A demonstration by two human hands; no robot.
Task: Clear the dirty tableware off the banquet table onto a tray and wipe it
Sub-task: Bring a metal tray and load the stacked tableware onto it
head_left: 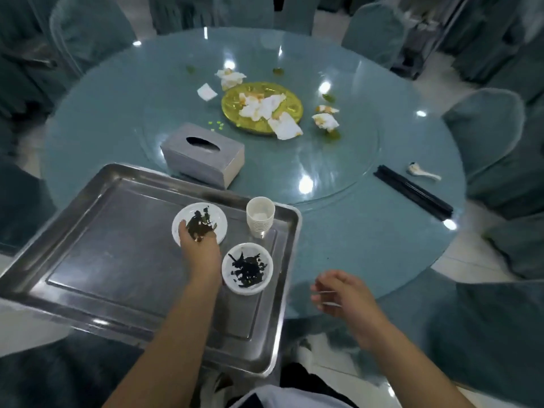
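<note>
Tableware is sitting partly on the steel tray at the near-left edge of the round glass table. Left hand is gripping the near rim of a smeared white plate on the tray. Soiled bowl is sitting just right of that wrist, with the cup stack standing upright behind it. Right hand is hovering over the table's near edge, fingers loosely curled, holding nothing. Gold plate with crumpled napkins, tissue box, black chopsticks and spoon are lying on the table.
</note>
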